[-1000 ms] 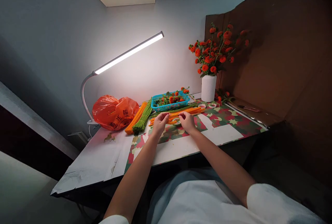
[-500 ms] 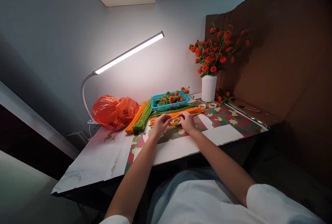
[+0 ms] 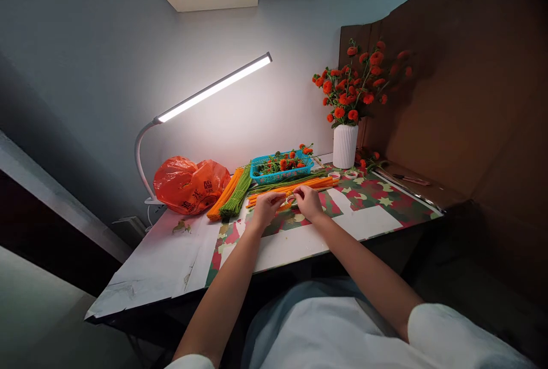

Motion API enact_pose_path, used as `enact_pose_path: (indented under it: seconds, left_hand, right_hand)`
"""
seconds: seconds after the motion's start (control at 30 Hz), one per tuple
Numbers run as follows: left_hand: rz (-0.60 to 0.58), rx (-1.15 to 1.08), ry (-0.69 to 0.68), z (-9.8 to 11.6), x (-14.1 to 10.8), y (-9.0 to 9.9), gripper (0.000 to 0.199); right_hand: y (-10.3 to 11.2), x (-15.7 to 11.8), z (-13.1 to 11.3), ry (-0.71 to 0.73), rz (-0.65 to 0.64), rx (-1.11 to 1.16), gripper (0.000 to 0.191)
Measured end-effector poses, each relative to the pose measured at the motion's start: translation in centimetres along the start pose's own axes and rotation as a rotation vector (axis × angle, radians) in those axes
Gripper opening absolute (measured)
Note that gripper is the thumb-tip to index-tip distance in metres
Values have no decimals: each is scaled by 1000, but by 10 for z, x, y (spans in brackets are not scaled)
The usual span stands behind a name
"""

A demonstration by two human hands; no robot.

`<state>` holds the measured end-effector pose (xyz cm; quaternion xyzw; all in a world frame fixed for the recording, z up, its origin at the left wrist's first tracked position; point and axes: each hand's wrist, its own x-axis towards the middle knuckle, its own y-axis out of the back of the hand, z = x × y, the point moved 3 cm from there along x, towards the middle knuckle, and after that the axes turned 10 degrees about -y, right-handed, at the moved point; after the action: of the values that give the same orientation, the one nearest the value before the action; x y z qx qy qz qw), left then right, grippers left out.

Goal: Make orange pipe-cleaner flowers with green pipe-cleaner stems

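Observation:
My left hand (image 3: 268,210) and my right hand (image 3: 309,203) are close together over the patterned table cover. Their fingers pinch a short orange chenille stem (image 3: 289,193), which looks coiled or bunched near my right fingertips; its exact shape is too small to make out. Just below it lies a pale ring (image 3: 291,201), partly hidden by the fingers. Behind both hands stretch loose orange chenille stems (image 3: 319,183) and green chenille stems (image 3: 274,186). To the left, an orange bundle (image 3: 225,195) rests beside a green bundle (image 3: 237,195).
A blue basket (image 3: 282,177) of orange flowers stands behind the stems. At the right are a white vase (image 3: 345,146), two tape rolls (image 3: 351,174) and pliers-like tool (image 3: 411,179). A red plastic bag (image 3: 188,186) and lamp (image 3: 214,88) occupy the left.
The orange stem was stretched between my hands; now it looks more bunched by my right fingertips. My left hand has shifted slightly to the right.

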<state>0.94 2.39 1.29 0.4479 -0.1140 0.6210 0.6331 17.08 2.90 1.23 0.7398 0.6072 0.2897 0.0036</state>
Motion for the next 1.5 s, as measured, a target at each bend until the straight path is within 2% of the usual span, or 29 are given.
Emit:
enact_pose_path:
  seconds: [0.17,0.4,0.5,0.67,0.77,0.9,1.03,1.3,1.5]
  left_hand:
    - [-65,-11,-8,0,-1,1,13]
    - [-94,-24,0,7,0,2,12]
    - [-35,-68,41,7,1,1,20]
    - [102,-190,156,1,2,0,48]
    - [128,-278,256,-5,2,-2,50]
    - [195,-408,317,-7,2,-3,47]
    - [237,-361,296,-5,3,1,40]
    - [140,-77,112,-3,2,6,17]
    - [57,21,39,4,3,8,12]
  right_hand:
    - [0,1,0,56,-38,-27,14]
    - [-1,2,1,81,-62,-15,15]
    - [-1,3,3,25,-16,47,12]
    - [5,5,7,-94,172,179,12]
    - [8,5,9,-151,232,231,11]
    - [6,4,9,-156,198,218,10]
    - [4,3,5,-71,149,132,11]
    - [6,4,6,-52,107,59,10]
    - [4,5,9,-54,59,-7,11]
